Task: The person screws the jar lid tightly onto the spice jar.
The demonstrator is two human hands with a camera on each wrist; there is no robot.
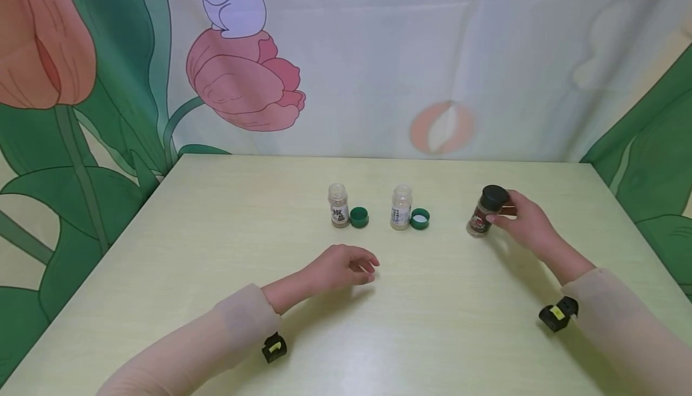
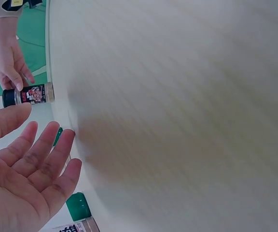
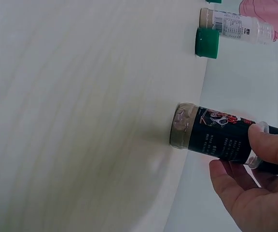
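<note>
My right hand (image 1: 530,226) grips a spice jar (image 1: 479,220) with a black cap and dark label, at the right of the table. In the right wrist view, the thumb and fingers hold that jar (image 3: 220,134) near its cap, and brownish contents show at its base. My left hand (image 1: 336,270) hangs over the middle of the table with loosely bent fingers and holds nothing. Beyond it stand two clear uncapped spice jars, a left one (image 1: 339,213) and a right one (image 1: 400,214). A green cap (image 1: 359,217) sits beside the left jar, another green cap (image 1: 420,219) beside the right.
The pale wooden table (image 1: 216,216) reaches back to a hanging cloth (image 1: 367,83) printed with tulips and leaves. A small black device (image 1: 274,348) is at the left sleeve, and another black device (image 1: 558,314) at the right sleeve.
</note>
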